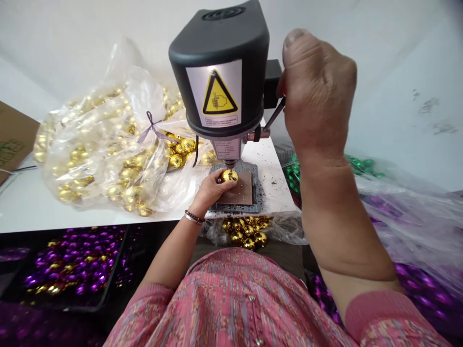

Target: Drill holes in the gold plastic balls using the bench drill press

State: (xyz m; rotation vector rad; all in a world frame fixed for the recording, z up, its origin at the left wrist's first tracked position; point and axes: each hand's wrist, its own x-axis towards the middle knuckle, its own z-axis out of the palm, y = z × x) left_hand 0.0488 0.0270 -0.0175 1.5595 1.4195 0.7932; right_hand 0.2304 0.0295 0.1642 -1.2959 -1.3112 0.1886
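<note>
A black bench drill press [220, 72] with a yellow warning label stands on a white table [25, 202]. My left hand [210, 190] pinches a shiny gold ball [230, 175] on the drill's brown base plate [240, 193], directly under the drill bit. My right hand [316, 91] is raised at the machine's right side, fingers closed round its feed lever [273, 118].
A big clear bag of gold balls [108, 149] lies on the table left of the drill. A smaller bag of gold balls [248, 233] sits below the table edge in front of me. Purple balls fill a tray [72, 262] lower left; green balls [294, 173] and purple bags lie right.
</note>
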